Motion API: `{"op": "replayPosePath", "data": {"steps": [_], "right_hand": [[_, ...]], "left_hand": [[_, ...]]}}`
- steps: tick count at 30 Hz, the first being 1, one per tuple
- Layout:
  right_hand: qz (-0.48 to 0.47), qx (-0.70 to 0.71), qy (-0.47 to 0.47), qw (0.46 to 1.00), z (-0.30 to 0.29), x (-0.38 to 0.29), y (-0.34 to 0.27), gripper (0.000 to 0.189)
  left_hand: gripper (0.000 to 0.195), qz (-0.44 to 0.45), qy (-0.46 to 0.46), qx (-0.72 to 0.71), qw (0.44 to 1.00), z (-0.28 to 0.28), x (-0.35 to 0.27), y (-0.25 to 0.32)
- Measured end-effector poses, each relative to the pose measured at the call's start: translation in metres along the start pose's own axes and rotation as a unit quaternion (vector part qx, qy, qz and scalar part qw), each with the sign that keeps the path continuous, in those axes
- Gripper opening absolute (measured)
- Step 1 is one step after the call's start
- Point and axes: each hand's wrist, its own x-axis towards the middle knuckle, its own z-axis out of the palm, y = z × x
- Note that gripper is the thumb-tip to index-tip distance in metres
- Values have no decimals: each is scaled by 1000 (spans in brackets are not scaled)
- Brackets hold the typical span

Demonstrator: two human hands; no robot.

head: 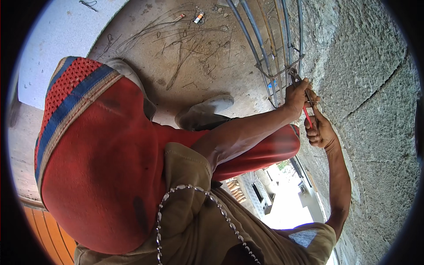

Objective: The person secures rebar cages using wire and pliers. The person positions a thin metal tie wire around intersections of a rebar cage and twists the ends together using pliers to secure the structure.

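Note:
My right hand [319, 131] is closed around the handles of a pair of steel pincers [308, 116], one of which shows a red grip. My left hand [297, 97] is closed about the upper part of the same tool, just below its jaws; whether it also pinches a tie wire is unclear. The jaws lie against a bent steel stirrup [281, 73] where it meets the rebar rods [261, 41]. Several long rods run up and out of view at the top, crossed by the stirrup, beside a rough wall.
A rough concrete wall [374, 96] stands close on the right. Loose tie wires [180, 63] and a small striped wrapper [199, 17] lie on the dusty floor [155, 33]. My shoes and bent, red-clothed knees are near the rods. A pale slab [66, 29] is at the upper left.

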Motion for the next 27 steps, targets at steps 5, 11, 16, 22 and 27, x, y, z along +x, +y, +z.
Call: {"op": "replayPosePath", "data": {"steps": [5,11,16,22,27], "right_hand": [[-276,-476,279,787,28,-8,-4,55],[-338,-727,524,288,49,-7,16,39],[-199,-537,370,732,39,-7,-12,53],[-35,-79,120,989,31,-12,-7,64],[-261,-712,429,491,66,-21,12,57]], "left_hand": [[31,22,25,19,999,8,15,0],[31,31,108,-42,993,28,14,-9],[56,9,89,56,994,1,3,-10],[37,-22,65,64,996,4,2,-2],[35,20,65,43,997,8,4,-3]]}}
